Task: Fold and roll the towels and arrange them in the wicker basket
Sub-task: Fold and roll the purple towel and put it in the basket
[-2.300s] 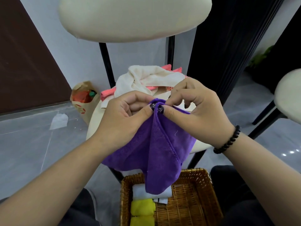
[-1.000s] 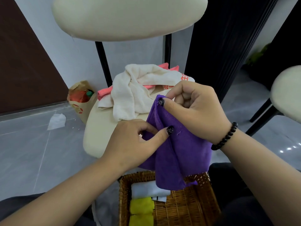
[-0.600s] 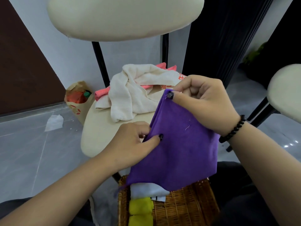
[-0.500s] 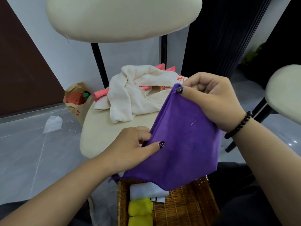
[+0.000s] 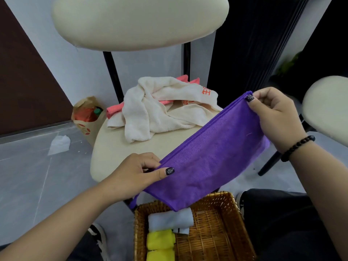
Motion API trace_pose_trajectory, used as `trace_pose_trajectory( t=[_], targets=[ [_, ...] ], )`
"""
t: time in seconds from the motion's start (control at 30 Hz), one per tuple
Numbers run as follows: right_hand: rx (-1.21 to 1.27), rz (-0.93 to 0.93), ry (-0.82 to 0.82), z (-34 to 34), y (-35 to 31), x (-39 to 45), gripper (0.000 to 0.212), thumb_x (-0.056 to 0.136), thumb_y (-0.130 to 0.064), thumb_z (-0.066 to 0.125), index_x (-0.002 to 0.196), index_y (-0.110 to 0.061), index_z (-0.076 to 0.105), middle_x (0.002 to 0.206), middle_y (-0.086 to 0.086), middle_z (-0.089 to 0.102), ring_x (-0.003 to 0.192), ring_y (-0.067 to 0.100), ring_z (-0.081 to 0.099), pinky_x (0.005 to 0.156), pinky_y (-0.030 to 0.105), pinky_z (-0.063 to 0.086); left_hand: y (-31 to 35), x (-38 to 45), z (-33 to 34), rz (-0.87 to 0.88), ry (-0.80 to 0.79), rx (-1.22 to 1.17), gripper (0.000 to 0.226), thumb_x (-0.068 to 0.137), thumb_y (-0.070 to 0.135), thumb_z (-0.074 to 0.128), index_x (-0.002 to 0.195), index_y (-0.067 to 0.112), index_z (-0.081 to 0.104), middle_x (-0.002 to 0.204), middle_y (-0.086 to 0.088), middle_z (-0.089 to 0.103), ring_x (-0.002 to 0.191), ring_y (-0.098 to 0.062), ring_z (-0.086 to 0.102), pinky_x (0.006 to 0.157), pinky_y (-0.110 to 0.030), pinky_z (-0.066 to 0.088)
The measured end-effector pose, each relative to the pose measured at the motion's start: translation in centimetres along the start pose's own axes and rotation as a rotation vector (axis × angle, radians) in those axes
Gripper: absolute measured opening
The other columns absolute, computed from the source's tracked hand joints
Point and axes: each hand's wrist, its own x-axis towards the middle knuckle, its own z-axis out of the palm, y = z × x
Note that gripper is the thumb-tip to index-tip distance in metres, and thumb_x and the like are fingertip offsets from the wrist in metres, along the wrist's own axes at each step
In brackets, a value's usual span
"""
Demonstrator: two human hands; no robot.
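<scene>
A purple towel [image 5: 211, 159], folded double, hangs stretched in the air between my hands. My left hand [image 5: 139, 172] pinches its lower left corner; my right hand [image 5: 276, 117] pinches its upper right corner. Below it, on the floor, stands the wicker basket [image 5: 216, 232] with a rolled white towel [image 5: 169, 220] and two yellow rolls [image 5: 160, 245] along its left side. On the cream chair seat [image 5: 111, 146] behind the purple towel lies a crumpled cream towel [image 5: 160, 108] over a pink one [image 5: 114, 110].
The chair's cream backrest [image 5: 139, 21] looms above. A second cream seat [image 5: 327, 110] is at the right edge. A paper bag [image 5: 86, 117] with rubbish and a white scrap [image 5: 59, 144] lie on the grey floor at left. My dark-trousered legs flank the basket.
My hands have drawn apart, the right one up and to the right, the left one down. The bunched purple towel now stretches into a flat, folded band.
</scene>
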Motion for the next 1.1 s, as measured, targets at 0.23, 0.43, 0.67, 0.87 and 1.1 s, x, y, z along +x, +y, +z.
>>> trace_pose_trajectory(
  t=[0.23, 0.43, 0.67, 0.87, 1.1],
  targets=[
    [-0.081, 0.03, 0.045, -1.4, 1.2, -0.6, 0.019, 0.096, -0.019, 0.056, 0.079, -0.027, 0.055, 0.075, -0.004, 0.057, 0.076, 0.016, 0.052, 0.073, 0.037, 0.046, -0.6, -0.4, -1.1, -0.029, 0.02, -0.114, 0.043, 0.059, 0.057, 0.08, 0.075, 0.017, 0.08, 0.084, 0.005, 0.064, 0.075, -0.009, 0.062, 0.066, -0.027, 0.052],
    [-0.169, 0.075, 0.072, -1.4, 2.1, -1.0, 0.017, 0.095, -0.02, 0.056, 0.078, -0.025, 0.054, 0.078, 0.006, 0.058, 0.071, 0.017, 0.05, 0.063, 0.032, 0.042, -1.1, -0.9, -3.1, -0.121, -0.051, -0.069, 0.036, 0.066, 0.055, 0.08, 0.076, 0.02, 0.08, 0.091, 0.006, 0.067, 0.086, -0.009, 0.065, 0.076, -0.012, 0.047],
    [-0.2, 0.189, 0.04, 0.5, 2.7, -0.4, 0.012, 0.092, -0.018, 0.058, 0.08, -0.019, 0.06, 0.078, 0.006, 0.063, 0.071, 0.017, 0.055, 0.066, 0.035, 0.048, -0.7, -0.6, -5.4, -0.26, 0.217, -0.351, 0.053, 0.037, 0.043, 0.096, 0.075, 0.01, 0.079, 0.084, -0.007, 0.075, 0.078, -0.011, 0.069, 0.073, -0.019, 0.057],
    [-0.144, 0.25, 0.013, 3.4, 2.8, 1.1, 0.013, 0.089, -0.014, 0.062, 0.076, -0.018, 0.062, 0.072, -0.001, 0.061, 0.069, 0.014, 0.055, 0.071, 0.038, 0.051, -0.8, 0.9, -7.4, -0.323, 0.474, -0.622, 0.029, 0.081, -0.003, 0.064, 0.061, 0.018, 0.066, 0.062, 0.005, 0.069, 0.056, -0.005, 0.066, 0.052, -0.017, 0.055],
    [-0.274, 0.218, -0.008, 7.5, 4.0, 4.2, 0.005, 0.087, -0.017, 0.062, 0.089, -0.018, 0.066, 0.081, -0.002, 0.063, 0.079, 0.014, 0.057, 0.076, 0.029, 0.052, -2.8, 3.7, -9.0, -0.314, 0.726, -0.485, 0.024, 0.085, -0.008, 0.064, 0.082, 0.015, 0.056, 0.08, -0.001, 0.062, 0.075, -0.013, 0.062, 0.055, -0.015, 0.052]
  ],
)
